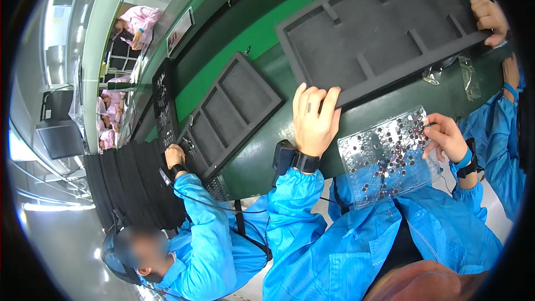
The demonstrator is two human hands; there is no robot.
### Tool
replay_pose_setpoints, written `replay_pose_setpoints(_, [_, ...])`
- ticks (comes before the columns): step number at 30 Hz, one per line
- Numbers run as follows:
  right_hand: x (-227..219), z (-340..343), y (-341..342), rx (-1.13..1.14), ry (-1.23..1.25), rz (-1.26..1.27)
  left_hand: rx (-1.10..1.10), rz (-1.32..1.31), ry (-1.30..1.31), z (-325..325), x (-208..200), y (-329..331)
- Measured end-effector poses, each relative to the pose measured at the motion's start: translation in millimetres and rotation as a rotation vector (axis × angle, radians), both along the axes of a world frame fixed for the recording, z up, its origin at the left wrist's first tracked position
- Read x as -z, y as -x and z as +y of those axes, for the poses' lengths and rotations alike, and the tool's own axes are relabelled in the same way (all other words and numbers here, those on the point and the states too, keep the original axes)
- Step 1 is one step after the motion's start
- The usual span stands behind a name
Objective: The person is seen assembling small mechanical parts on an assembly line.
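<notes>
My left hand (316,120) rests at the near left corner of a large black tray (384,33) with shallow dividers. Its fingers are stretched out, their tips against the tray's rim. My right hand (447,140) is closed on the right edge of a clear plastic tray (356,161). That tray is tilted in front of my body and carries many small round dark and silvery pieces (393,153). Part of my right hand's grip is hidden behind the clear plastic.
A co-worker's hand (490,19) grips the black tray's right end. To the left, another person's hand (174,156) is beside a second divided black tray (234,100). Small clear plastic bags (470,78) lie on the green table (278,159). Black stacked material (134,184) stands further left.
</notes>
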State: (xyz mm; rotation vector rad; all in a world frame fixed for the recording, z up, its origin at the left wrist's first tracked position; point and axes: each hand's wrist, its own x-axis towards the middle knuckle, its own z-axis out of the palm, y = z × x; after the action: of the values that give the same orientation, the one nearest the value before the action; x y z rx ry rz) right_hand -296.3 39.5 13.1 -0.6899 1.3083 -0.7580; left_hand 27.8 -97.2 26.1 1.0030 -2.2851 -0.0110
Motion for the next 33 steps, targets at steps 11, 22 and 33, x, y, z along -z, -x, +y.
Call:
replay_pose_setpoints(11, [-6.4, -23.7, 2.4, -0.148, -0.035, -0.056, -0.266, -0.076, 0.16, 38.2, 25.2, -51.6])
replay_pose_setpoints(22, [-12.1, -29.5, 3.1, -0.171, -0.003, -0.078, -0.477, -0.124, 0.246, 116.0, 35.3, -71.4])
replay_pose_setpoints(33, [-11.2, -28.2, 5.5, -0.263, -0.009, -0.091, -0.446, -0.152, 0.087, 139.5, 78.1, -91.1])
